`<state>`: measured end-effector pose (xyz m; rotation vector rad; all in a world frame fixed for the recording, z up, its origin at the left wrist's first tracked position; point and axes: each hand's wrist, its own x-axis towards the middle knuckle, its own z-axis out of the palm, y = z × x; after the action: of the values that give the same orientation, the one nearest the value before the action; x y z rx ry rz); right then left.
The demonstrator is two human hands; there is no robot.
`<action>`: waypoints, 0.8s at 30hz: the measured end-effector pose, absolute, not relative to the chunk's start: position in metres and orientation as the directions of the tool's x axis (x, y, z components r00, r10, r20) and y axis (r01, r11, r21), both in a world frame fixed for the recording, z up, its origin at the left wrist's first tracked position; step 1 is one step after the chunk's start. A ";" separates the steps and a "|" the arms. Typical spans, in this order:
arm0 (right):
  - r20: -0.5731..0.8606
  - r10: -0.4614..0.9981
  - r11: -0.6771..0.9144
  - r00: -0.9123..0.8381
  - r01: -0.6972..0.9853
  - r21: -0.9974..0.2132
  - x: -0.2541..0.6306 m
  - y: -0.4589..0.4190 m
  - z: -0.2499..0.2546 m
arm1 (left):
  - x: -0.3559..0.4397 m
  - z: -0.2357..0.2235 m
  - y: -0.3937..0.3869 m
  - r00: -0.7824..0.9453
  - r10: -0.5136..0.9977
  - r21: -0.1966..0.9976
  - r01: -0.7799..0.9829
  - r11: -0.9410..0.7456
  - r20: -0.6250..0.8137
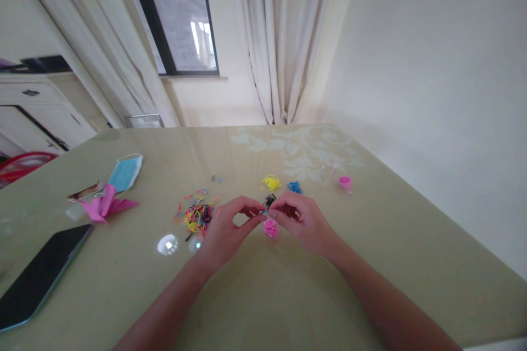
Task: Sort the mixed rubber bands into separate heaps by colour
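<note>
Left hand (230,227) and right hand (302,224) are pinching a small bluish piece (264,212).
Thumbs and fingertips are holding it narrowly, just below frame centre. A mixed-colour pile (198,216) is lying left of centre; a pink pile (270,229) is lying below the piece, a yellow pile (271,181) above.

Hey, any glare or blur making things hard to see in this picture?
Head view: round glare spots on the glossy table, left of the left hand; head view again: the tiny bluish piece at that hand's and the right hand's fingertips looks too soft to identify.
</note>
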<state>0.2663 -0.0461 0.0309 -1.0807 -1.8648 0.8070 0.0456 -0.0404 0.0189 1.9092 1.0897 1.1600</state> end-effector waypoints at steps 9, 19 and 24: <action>0.276 0.916 0.374 -0.293 0.370 -0.850 0.266 -0.047 0.032 | 0.046 0.022 -0.039 0.223 0.905 0.860 0.294 -0.417 0.362; 0.215 0.926 0.309 -0.310 0.294 -0.905 0.266 -0.049 0.035 | 0.045 0.018 -0.038 0.230 0.932 0.916 0.223 -0.332 0.282; 0.210 0.925 0.304 -0.315 0.287 -0.908 0.265 -0.049 0.034 | 0.046 0.017 -0.039 0.227 0.938 0.932 0.194 -0.307 0.261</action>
<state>0.2652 -0.0492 0.0344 -1.0916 -1.7831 1.0211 0.0455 -0.0391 0.0174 1.6832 1.0680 1.1464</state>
